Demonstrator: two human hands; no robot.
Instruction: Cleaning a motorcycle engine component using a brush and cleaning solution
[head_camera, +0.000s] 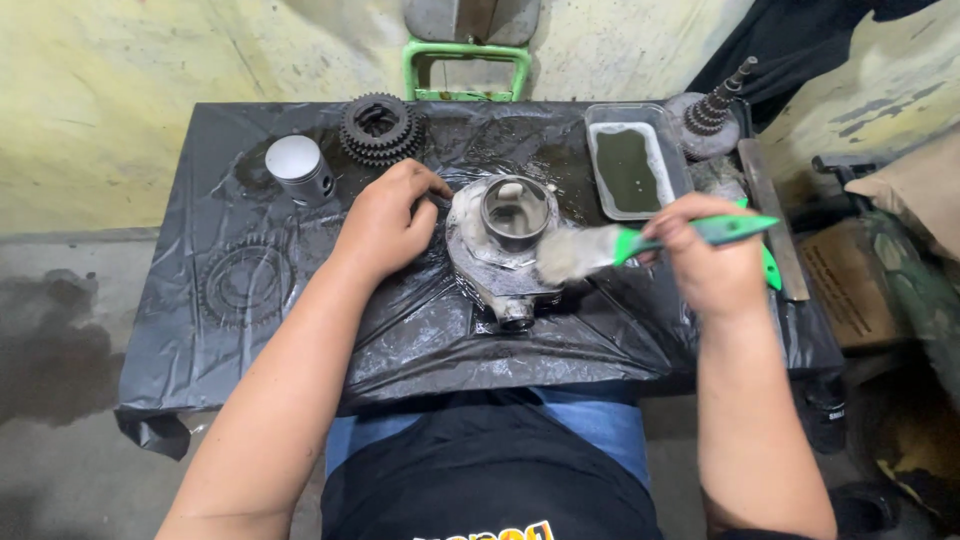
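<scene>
Item: grey cast-metal housing (500, 255), round bore, wet and foamy, lying between my hands on the black plastic-sheeted tabletop (300, 330). My left hand (385, 225) presses its rim, fingers curled. My right hand (705, 255) grips a green-handled brush (610, 247), bristles touching the housing. Beyond the right hand: clear rectangular tray (638, 160) holding murky green liquid. Beyond the left: toothed gear cluster (378, 128), smooth piston (298, 168).

Black plastic sheet (300, 340) covers the table, wet in patches. Piston (298, 166) stands at rear left; stacked gear cluster (378, 128) just beside it. Flat gear (246, 283) lies under the sheet at left. Clear tray (637, 160) of murky liquid at rear right. Geared shaft (712, 112) just beyond the tray. Green frame (466, 68) against the wall.
</scene>
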